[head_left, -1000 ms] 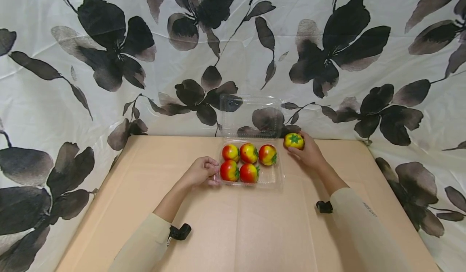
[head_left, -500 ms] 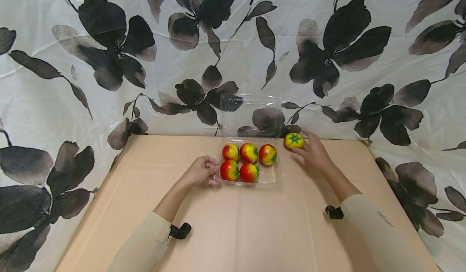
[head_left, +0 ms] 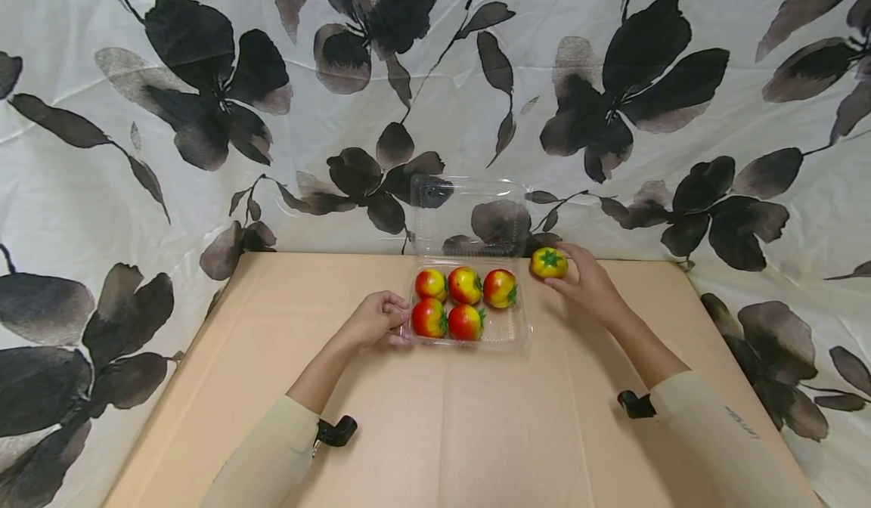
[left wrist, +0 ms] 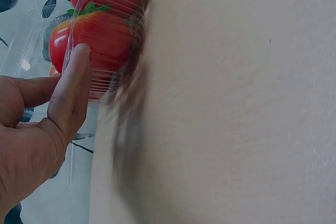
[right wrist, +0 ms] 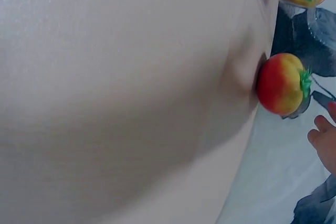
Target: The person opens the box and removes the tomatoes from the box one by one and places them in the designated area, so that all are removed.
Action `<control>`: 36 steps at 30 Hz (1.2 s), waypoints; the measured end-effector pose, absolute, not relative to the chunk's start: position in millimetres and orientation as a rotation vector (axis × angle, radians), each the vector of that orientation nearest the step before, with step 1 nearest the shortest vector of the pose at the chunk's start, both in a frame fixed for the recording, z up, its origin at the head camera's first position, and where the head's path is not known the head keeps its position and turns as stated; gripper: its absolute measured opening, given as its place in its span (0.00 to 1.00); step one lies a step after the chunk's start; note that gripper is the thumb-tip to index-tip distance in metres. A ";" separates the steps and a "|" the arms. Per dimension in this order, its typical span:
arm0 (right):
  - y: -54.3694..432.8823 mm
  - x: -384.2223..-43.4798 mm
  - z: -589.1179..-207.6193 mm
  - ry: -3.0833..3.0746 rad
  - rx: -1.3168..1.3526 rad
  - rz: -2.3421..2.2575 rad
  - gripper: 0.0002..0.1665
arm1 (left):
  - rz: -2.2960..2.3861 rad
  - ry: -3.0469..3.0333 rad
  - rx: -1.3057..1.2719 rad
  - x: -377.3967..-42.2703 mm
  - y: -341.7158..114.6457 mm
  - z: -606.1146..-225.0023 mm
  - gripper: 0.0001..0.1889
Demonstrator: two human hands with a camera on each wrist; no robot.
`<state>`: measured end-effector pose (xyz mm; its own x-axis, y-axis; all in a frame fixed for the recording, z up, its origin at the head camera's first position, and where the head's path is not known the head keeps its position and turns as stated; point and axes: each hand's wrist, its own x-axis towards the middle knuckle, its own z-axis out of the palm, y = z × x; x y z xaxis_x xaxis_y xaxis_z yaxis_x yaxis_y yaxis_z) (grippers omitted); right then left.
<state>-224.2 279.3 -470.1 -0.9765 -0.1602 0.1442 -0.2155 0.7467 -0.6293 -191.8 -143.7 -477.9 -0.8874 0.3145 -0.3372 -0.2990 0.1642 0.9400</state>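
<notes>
A clear plastic clamshell container [head_left: 506, 334] stands near the table's back edge, its lid [head_left: 469, 217] raised behind. Several red-and-yellow tomatoes [head_left: 466, 323] sit in two rows inside, with a bare spot at the front right. My left hand [head_left: 373, 319] pinches the container's left side; in the left wrist view, thumb and finger meet at its wall [left wrist: 107, 80]. One more tomato [head_left: 548, 264], green leaves up, rests on the table just right of the container. Close beside it, my right hand [head_left: 588, 285] has its fingers spread; the right wrist view shows a gap between fingertips and tomato [right wrist: 281, 84].
The tan tabletop [head_left: 442, 417] spreads out in front of the container. A white cloth with dark flowers [head_left: 476, 100] hangs directly behind the table's back edge and shows at both sides.
My right hand has loosened from the single tomato, and its wrist and forearm have shifted right. That tomato stays in place. The left hand and container have not moved.
</notes>
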 end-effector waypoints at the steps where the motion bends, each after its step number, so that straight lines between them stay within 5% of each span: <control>1: 277.9 -223.3 -468.7 -2.862 0.319 1.036 0.46 | 1.770 1.989 0.015 -192.0 -143.9 -478.3 0.11; 16: 248.0 -213.5 -455.5 -2.868 0.568 0.907 0.36 | 1.777 1.980 0.025 -195.7 -146.1 -483.2 0.11; 36: 209.5 -224.2 -461.0 -2.997 0.682 0.708 0.46 | 1.772 1.977 0.046 -195.5 -146.5 -482.5 0.12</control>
<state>-224.2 209.5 -461.0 -0.9066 -0.4134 0.0851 -0.4078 0.8058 -0.4295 -195.5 -146.5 -482.5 -0.8835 0.3362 -0.3261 -0.2874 0.1605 0.9443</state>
